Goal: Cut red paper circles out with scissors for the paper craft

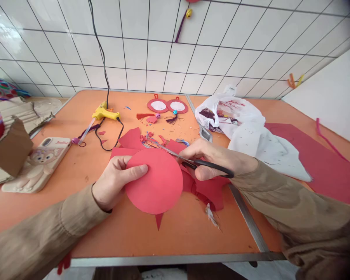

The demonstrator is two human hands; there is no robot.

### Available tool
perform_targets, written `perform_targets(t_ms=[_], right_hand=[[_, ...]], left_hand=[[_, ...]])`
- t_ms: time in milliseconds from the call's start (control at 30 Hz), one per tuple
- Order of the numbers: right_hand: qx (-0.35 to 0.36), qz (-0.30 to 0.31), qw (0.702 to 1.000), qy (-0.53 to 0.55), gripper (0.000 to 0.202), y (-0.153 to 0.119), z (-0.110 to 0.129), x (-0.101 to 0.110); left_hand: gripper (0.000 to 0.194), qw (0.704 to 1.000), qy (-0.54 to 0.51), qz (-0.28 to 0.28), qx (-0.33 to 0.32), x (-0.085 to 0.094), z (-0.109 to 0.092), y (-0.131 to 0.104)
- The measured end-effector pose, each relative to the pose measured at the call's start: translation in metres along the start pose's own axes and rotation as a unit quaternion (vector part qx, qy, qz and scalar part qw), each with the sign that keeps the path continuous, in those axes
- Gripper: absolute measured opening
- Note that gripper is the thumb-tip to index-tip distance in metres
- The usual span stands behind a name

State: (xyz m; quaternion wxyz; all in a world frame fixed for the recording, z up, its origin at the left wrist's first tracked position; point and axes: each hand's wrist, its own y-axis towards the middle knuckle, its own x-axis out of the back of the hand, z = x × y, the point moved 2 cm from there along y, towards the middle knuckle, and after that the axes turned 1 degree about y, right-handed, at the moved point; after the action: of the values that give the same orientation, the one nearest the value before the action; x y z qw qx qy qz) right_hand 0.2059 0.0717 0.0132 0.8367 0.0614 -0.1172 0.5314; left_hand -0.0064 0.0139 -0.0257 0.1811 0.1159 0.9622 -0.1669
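Note:
My left hand [119, 177] pinches a round red paper disc [159, 184] by its left side, thumb on top. Black-handled scissors [212, 166] are gripped in my right hand [209, 153], their metal blades lying along the disc's upper right edge. Whether the blades touch the paper I cannot tell. Red paper scraps [212, 190] lie beneath and to the right of the disc, with more cut pieces behind it. Below the disc a small pointed red scrap [159, 221] shows on the orange table [119, 233].
A yellow glue gun [106, 112] with a black cord lies at the back left. Nearer are a phone [40, 163] and a cardboard box [11, 146]. Two red rings with white centres [177, 106] lie at the back. On the right are a white plastic bag [239, 114] and red sheets [323, 167].

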Motion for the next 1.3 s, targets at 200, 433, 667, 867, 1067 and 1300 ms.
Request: perform_targets(t_ms=[200,433,667,867,1067,1300], right_hand=[[0.019,0.001,1.0,0.021,0.046,0.0007,-0.0024,-0.0004],[0.007,-0.005,1.0,0.026,0.046,0.0002,-0.0012,-0.0004],[0.009,-0.013,0.999,0.044,0.032,-0.0005,-0.0015,-0.0012],[0.017,-0.016,0.999,0.041,0.029,0.0003,-0.0037,-0.0009],[0.01,-0.015,1.0,0.021,0.04,0.0006,-0.0053,0.0001],[-0.005,-0.02,1.0,0.009,0.041,-0.0017,-0.0082,0.0019]], left_hand=[[0.013,1.0,-0.01,0.006,0.003,0.0012,0.0001,0.0005],[0.01,1.0,-0.019,0.016,0.001,-0.0003,0.0011,0.0007],[0.013,1.0,-0.014,0.008,0.004,0.0002,0.0011,-0.0012],[0.014,1.0,-0.014,0.002,0.003,-0.001,0.0007,-0.0008],[0.013,1.0,-0.016,0.004,0.006,-0.0004,0.0025,0.0004],[0.013,1.0,-0.018,0.006,0.006,-0.0002,0.0019,0.0003]])
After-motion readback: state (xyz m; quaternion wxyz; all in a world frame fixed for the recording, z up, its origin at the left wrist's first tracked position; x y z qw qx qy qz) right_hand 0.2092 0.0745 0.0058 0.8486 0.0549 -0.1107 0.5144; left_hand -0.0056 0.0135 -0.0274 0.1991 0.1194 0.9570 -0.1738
